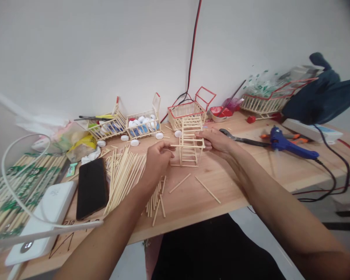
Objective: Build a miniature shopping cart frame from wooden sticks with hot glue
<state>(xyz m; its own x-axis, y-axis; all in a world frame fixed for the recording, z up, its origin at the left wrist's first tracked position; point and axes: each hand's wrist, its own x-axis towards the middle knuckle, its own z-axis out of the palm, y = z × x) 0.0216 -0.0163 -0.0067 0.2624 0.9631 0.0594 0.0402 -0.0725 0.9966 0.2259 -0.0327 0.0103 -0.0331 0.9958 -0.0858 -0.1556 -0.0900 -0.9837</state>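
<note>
The pale wooden desk [192, 208] spreads before me. Wrapped stick bundles [26, 182] fill its far left side. A wooden cart [265, 105] piled with clear plastic stands far right, and a smaller red-rimmed cart [177, 115] stands far, in the middle. Just on its near side is the ladder-like stick frame [188, 146], upright between my hands and partly overlapping that cart in my view. My right hand [213, 140] is closed around the frame's right side, thumb toward me. My left hand [159, 157] is curled, thumb and fingers pinched on the left end of a crosspiece [177, 146]. The blue glue gun [293, 149] lies right, well apart from the frame; the white power bank [58, 198] lies near left, with the black phone [92, 188] just to its right. Smaller is the bowl [218, 118] of red paint, far right of the frame. Smallest, a loose stick [179, 183] lies on its near side.
</note>
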